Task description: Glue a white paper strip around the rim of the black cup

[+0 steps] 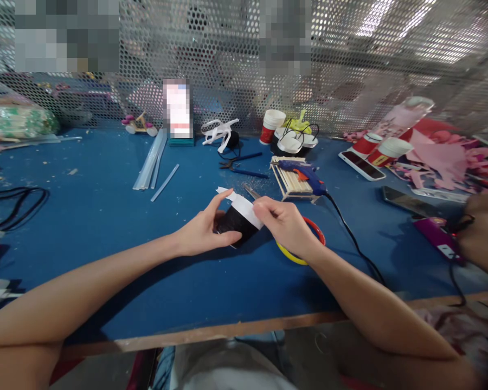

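A black cup-shaped piece (241, 221) tilts just above the blue table, a white strip (246, 210) lying around its upper part. My left hand (209, 225) is wrapped round its left side, thumb in front and fingers behind. With thumb and forefinger, my right hand (278, 216) pinches the white strip at the right edge. A metal blade tip (251, 191) shows just behind my right hand. Under my right wrist lies a red and yellow loop (293, 255), perhaps the handles of the same scissors; the part between is hidden.
Behind are pliers (244, 172), a blue glue gun (299, 167) on a small stick rack, clear glue sticks (152, 160), a lit phone (178, 111) and paper cups (271, 127). The glue gun's cord (352, 233) runs to the right. Another person's hand (482, 235) is at far right.
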`<state>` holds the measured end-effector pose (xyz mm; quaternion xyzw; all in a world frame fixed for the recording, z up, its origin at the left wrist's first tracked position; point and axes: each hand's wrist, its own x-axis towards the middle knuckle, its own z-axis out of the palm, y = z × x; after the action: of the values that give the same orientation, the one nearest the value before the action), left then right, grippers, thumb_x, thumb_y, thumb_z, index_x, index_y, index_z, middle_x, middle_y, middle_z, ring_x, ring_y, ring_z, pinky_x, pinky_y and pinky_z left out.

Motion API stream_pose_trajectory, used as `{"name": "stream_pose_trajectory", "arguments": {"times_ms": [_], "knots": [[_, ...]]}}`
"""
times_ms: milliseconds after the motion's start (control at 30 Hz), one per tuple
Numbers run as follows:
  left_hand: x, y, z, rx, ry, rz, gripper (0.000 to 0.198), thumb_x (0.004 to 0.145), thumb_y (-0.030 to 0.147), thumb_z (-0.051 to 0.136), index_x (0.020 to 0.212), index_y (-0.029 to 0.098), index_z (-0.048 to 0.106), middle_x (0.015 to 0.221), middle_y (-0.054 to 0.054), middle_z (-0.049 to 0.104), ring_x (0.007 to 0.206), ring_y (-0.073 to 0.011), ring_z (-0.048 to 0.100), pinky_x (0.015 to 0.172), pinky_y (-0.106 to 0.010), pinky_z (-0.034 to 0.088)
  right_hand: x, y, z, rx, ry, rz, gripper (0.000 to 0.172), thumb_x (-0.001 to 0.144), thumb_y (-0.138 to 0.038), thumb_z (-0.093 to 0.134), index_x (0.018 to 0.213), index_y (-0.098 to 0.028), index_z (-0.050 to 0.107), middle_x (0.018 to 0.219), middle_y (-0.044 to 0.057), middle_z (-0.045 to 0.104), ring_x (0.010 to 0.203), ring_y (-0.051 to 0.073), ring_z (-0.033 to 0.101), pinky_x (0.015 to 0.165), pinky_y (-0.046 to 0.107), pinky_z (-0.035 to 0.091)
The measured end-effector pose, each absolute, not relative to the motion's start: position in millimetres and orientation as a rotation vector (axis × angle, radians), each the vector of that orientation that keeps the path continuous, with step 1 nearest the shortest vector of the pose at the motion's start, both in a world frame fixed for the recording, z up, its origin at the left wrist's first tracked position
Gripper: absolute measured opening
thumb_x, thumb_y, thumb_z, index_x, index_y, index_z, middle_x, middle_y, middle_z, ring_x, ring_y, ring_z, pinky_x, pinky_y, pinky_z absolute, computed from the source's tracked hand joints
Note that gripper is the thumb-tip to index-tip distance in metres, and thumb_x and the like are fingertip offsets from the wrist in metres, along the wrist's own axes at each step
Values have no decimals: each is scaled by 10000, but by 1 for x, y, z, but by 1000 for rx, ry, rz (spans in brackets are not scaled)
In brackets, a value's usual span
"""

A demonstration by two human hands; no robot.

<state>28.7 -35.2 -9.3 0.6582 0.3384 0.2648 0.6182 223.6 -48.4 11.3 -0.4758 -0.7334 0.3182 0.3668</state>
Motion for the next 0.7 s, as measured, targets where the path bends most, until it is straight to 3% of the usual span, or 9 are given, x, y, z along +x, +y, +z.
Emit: {"name": "stream_pose_trajectory", "arguments": {"times_ms": [100, 300, 567, 700], "knots": [[28, -35, -10, 1503, 765, 615, 886, 719, 303, 637, 1382, 294, 50, 1032, -100, 559, 745, -182, 625, 623, -330, 534, 225, -47, 13, -1235, -1842, 895, 509, 888, -527, 269, 650, -166, 540, 680, 27, 530, 657, 127, 489, 593, 258, 385], [28, -35, -11, 1659, 854, 600, 881, 707, 318, 651, 1385, 281, 89, 928, -71, 591, 703, -176, 626, 612, -317, 523, 222, -51, 12, -1285, -1901, 795, 345, 849, -436, 456, 629, -171, 479, 640, -9, 474, 606, 100, 418, 559, 242, 338], [28, -32, -10, 1505, 802, 633, 865, 713, 312, 640, 1372, 266, 82, 962, -80, 586, 762, -192, 629, 671, -357, 526, 225, -47, 16, -1267, -1855, 867, 457, 895, -488, 298, 648, -164, 504, 653, 20, 512, 623, 116, 455, 553, 244, 362], [28, -31, -11, 1522, 826, 615, 857, 708, 318, 646, 1371, 276, 104, 948, -70, 587, 762, -193, 621, 682, -372, 518, 224, -48, 13, -1292, -1911, 780, 366, 860, -457, 426, 642, -170, 490, 648, -1, 482, 606, 106, 428, 555, 244, 351]]}}
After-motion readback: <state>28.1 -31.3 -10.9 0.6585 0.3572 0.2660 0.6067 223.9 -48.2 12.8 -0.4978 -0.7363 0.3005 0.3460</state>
